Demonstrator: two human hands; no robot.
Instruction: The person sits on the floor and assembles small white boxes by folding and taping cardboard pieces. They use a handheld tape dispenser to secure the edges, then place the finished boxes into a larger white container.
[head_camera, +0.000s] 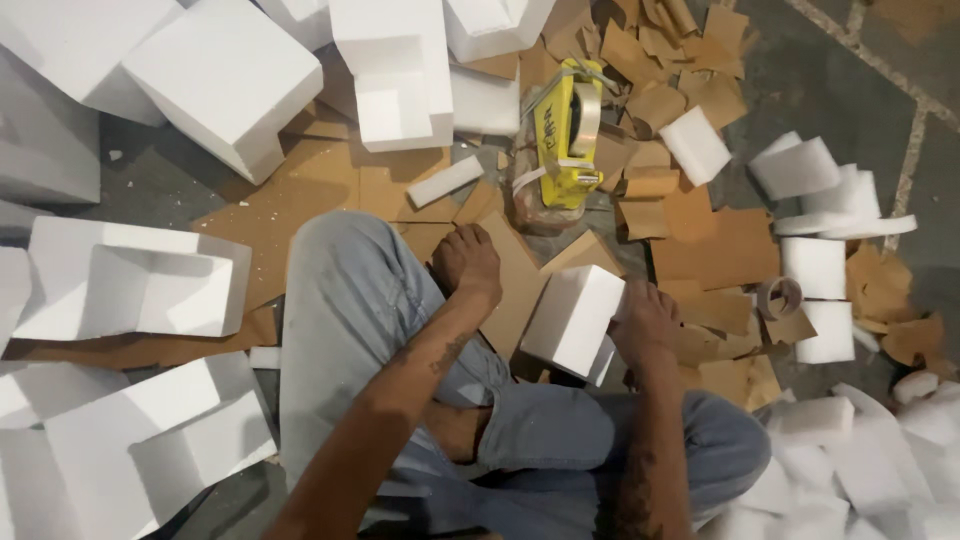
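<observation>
My left hand (466, 262) rests loosely curled on the cardboard sheet (510, 290), holding nothing; my right hand (645, 322) grips the white foam block (572, 320) by its right side only, above my knee; it could easily tip out.

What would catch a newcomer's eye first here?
Probably the yellow tape dispenser, bright against brown cardboard scraps at top centre. Next, the white foam block gripped in the right hand at the middle. Big white foam pieces crowd the left side.
</observation>
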